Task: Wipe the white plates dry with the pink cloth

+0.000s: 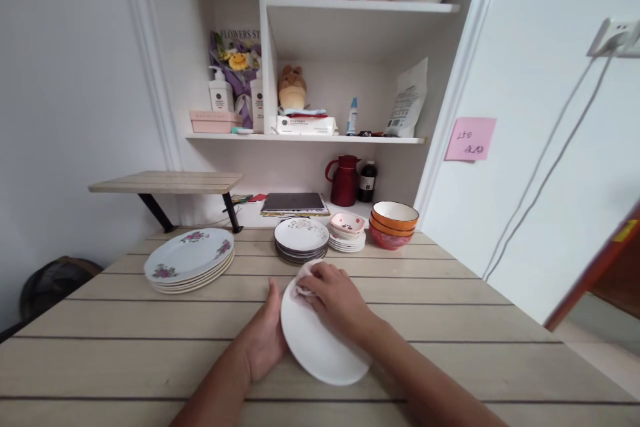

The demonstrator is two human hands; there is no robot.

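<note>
A plain white plate (325,353) is tilted above the slatted table, facing me. My left hand (267,330) grips its left edge, thumb up along the rim and the other fingers hidden behind the plate. Against the upper part of the plate, my right hand (335,293) presses a crumpled whitish cloth or tissue (305,280), its fingers bent over it. Just beyond the hands stands a stack of dark-rimmed plates with a floral white one (301,235) on top.
Flowered oval plates (190,255) are stacked at left on the table (125,347). Small dishes (347,233) and orange and red bowls (393,223) stand at back right. Behind are a raised wooden shelf (167,181), a laptop (293,201), a red jug (345,181) and a dark bottle (367,181).
</note>
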